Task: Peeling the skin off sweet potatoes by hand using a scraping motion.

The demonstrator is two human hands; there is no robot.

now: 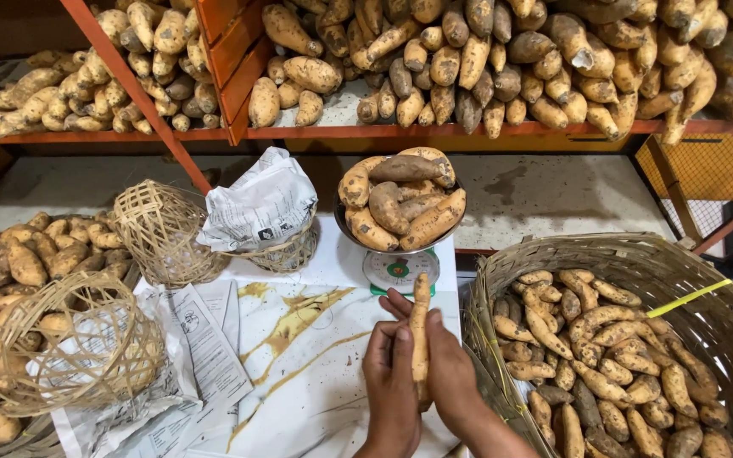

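A: Entry, hands first. What does each hold?

B: Left hand and right hand are pressed together around one long, thin sweet potato. It stands nearly upright between the palms, tip up, lower end hidden by the fingers. Both hands are closed on it.

A: Position of that tuber?

B: Above the marbled white tabletop, just in front of the dial scale. Its tip overlaps the scale's face in the view; contact cannot be confirmed.

A: Scale load?

B: The metal pan is heaped with sweet potatoes, mostly fat, tan to brownish.

A: Further out, person's right?

B: A large woven basket, about half full of smaller tubers; a yellow strip lies on its inner wall.

A: Left?

B: Two small open-weave baskets: one tipped on its side, one upright and lined with printed paper. More printed sheets lie on the table. A third small basket holds crumpled newspaper. Loose tubers pile at the far left.

A: Background?

B: Orange-framed shelves stacked with sweet potatoes.
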